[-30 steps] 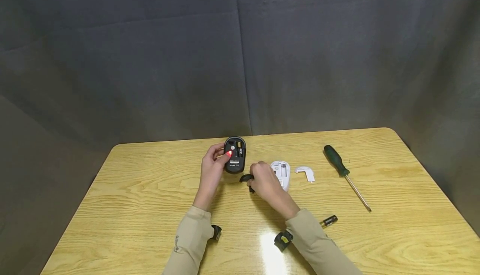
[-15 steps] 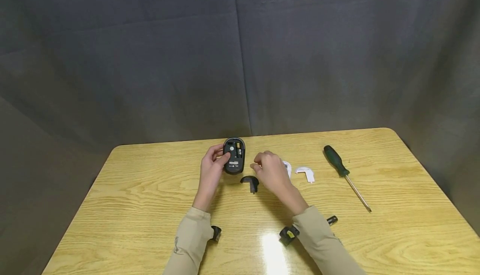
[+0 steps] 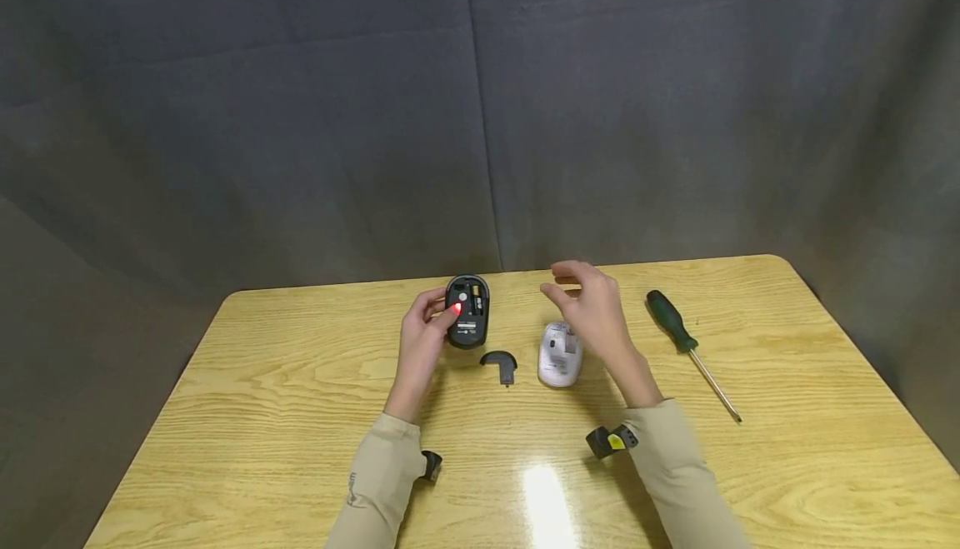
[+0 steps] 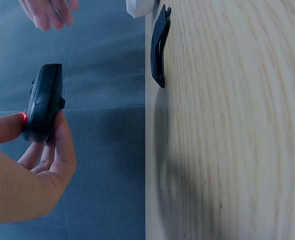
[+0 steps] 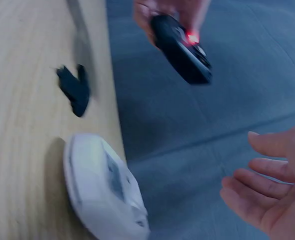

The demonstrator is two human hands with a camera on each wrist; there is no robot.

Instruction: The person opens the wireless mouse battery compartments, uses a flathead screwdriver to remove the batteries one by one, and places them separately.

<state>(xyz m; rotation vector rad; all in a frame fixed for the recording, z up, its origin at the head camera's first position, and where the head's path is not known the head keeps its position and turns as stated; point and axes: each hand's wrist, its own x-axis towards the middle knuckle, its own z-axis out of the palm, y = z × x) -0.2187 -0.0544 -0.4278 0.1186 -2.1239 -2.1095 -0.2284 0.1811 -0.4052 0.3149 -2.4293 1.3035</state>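
1. A person's left hand (image 3: 423,331), its grip clamped on a black mouse (image 3: 472,321), holds it above the bench (image 3: 300,399), battery bay exposed.
2. The right hand (image 3: 592,307) hovers near a white mouse (image 3: 559,361) lying underside up, its grip apart, thumb away from fingers.
3. A black cover (image 3: 507,371) lies left of the white mouse; a green-handled screwdriver (image 3: 678,336) rests at right.

Black mouse (image 3: 468,329) in the left hand (image 3: 423,328), underside in view, battery bay (image 3: 477,301) uncovered
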